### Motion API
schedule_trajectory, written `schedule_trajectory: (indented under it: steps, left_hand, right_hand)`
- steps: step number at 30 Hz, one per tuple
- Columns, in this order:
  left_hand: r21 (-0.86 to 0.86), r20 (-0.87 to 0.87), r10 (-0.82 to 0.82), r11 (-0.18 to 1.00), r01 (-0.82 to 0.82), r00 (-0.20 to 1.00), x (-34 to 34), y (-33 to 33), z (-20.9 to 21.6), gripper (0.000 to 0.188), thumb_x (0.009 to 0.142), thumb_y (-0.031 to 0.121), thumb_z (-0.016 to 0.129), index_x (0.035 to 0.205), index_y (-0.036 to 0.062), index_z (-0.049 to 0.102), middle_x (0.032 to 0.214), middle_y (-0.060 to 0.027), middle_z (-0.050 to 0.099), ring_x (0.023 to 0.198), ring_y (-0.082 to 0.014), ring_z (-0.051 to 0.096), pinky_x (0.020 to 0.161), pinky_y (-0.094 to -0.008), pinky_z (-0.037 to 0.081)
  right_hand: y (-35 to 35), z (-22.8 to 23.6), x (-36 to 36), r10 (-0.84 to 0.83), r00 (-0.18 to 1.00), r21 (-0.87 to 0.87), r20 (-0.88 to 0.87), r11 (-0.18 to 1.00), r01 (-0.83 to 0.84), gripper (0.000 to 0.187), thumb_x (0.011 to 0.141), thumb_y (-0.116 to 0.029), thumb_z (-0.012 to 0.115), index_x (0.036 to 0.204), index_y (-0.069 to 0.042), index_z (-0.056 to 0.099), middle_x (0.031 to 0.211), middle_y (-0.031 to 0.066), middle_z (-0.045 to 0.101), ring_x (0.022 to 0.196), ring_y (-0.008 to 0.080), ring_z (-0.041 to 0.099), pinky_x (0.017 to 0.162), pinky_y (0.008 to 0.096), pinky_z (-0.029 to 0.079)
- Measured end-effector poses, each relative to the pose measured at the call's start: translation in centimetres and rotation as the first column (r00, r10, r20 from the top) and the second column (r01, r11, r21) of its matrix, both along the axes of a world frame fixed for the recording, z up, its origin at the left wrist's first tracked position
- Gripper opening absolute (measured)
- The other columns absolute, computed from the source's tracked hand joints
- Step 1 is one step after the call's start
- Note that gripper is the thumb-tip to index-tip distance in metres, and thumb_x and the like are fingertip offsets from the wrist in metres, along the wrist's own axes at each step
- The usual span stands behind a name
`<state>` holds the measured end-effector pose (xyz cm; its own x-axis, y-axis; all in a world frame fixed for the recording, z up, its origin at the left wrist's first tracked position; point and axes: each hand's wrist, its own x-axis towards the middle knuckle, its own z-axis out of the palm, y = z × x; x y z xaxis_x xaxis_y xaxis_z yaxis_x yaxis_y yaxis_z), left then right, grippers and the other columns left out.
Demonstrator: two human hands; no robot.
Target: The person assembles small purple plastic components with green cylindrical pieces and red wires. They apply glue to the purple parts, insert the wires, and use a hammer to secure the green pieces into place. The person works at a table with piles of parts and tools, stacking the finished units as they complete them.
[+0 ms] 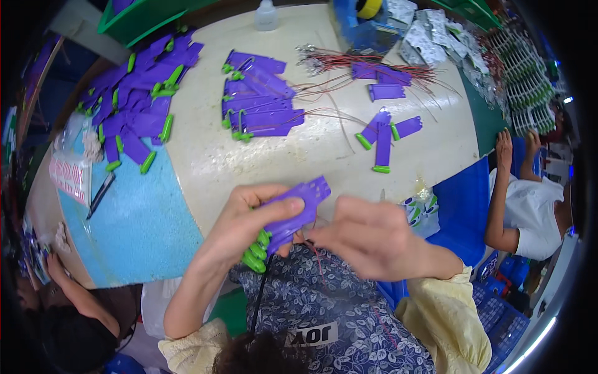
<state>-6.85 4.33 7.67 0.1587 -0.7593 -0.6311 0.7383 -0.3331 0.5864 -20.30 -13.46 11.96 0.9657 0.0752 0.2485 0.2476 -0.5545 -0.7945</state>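
Over the table's near edge, my left hand grips a small stack of flat purple plastic pieces, thumb pressed on top. Rounded green ends stick out from the stack below that hand. My right hand is closed in a pinch close beside the stack, its fingers slightly blurred. A thin red wire trails down from those fingertips in front of the patterned apron. The fingers partly hide where the wire meets the purple pieces.
A large heap of purple pieces lies far left, with a row and smaller groups farther right. Red wires, a bottle, silver packets and a pen lie around. Other people sit right and left.
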Motion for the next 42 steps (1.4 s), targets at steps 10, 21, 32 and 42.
schedule_trajectory:
  steps: [10,21,32,42]
  left_hand:
    - [0.136,0.963,-0.125,0.99,0.033,-0.239,4.5,-1.5,-1.1,0.016,0.086,0.008,0.072,0.1,0.0012,0.069,0.109,-0.0149,0.068,0.077,-0.027,0.07,0.063,-0.0353,0.053]
    - [0.242,0.967,-0.223,0.955,0.17,-0.126,-1.2,3.2,-1.1,0.018,0.088,0.009,0.067,0.106,0.0059,0.063,0.113,-0.0078,0.066,0.066,-0.0243,0.068,0.055,-0.0385,0.054]
    - [0.32,0.938,-0.299,0.941,0.107,-0.173,0.8,2.8,-2.0,0.021,0.085,0.006,0.067,0.105,0.0039,0.059,0.138,-0.0083,0.061,0.074,-0.032,0.071,0.06,-0.0424,0.054]
    - [0.203,0.964,-0.171,0.968,-0.15,0.202,1.8,3.7,-1.3,0.021,0.095,0.007,0.059,0.115,0.0003,0.058,0.082,-0.0182,0.069,0.073,-0.0347,0.069,0.065,-0.0398,0.051]
  right_hand:
    - [-12.9,-5.0,-0.6,-0.286,0.949,-0.534,-0.135,0.827,0.174,0.038,0.067,0.007,0.074,0.102,-0.009,0.074,0.102,0.008,0.057,0.097,0.0281,0.054,0.084,0.0406,0.048]
    - [-4.3,-4.8,7.2,-0.293,0.908,0.264,-0.299,0.89,0.373,0.012,0.084,-0.005,0.075,0.092,0.004,0.074,0.081,0.0071,0.073,0.066,0.0078,0.061,0.06,0.0253,0.049]
    - [-1.3,-7.6,9.1,-0.288,0.956,-0.182,-0.054,0.944,0.274,0.023,0.073,-0.008,0.08,0.096,-0.003,0.078,0.085,0.0102,0.065,0.075,0.0253,0.06,0.069,0.0377,0.049]
    - [1.1,-7.5,9.6,-0.174,0.906,0.237,-0.385,0.93,0.279,0.034,0.076,0.004,0.075,0.1,-0.002,0.051,0.088,0.0072,0.062,0.083,0.022,0.062,0.079,0.0334,0.048]
